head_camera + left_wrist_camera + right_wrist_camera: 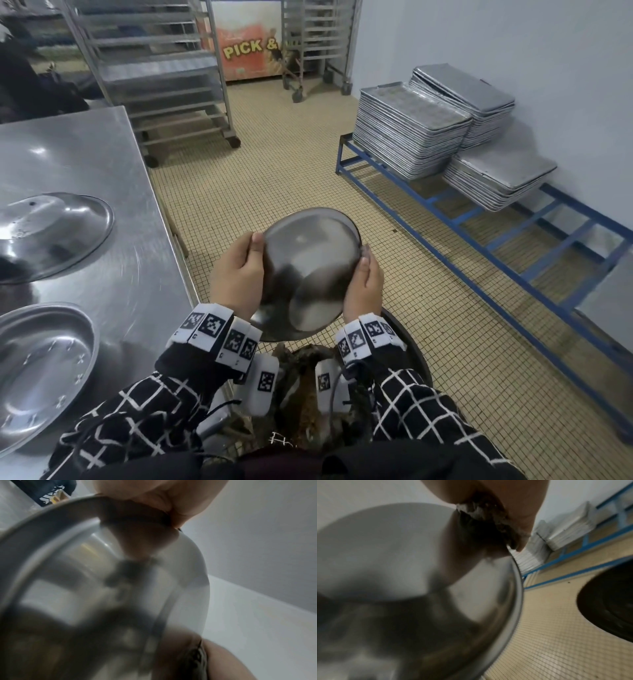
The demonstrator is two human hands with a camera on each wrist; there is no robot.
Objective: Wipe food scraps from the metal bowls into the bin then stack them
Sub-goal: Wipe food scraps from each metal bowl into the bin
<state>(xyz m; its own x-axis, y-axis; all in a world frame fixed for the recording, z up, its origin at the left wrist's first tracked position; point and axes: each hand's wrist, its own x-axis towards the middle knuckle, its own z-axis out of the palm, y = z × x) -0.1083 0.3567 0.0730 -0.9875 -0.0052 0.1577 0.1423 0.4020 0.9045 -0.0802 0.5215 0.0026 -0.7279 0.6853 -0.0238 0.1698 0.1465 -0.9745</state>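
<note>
Both forearms reach forward in the head view. The left hand (236, 274) grips a metal bowl (308, 270) by its rim at 9 o'clock, thumb over the edge. The right hand (364, 286) clamps the rim at 3 o'clock, pinching a soiled wipe (488, 524) against it. The bowl is tilted, base toward the person, above a dark bin (416, 353) holding brown food scraps (301, 390). On the counter (102, 147) at 9 o'clock lie two more metal bowls, one upturned (54, 233), one upright (37, 370).
</note>
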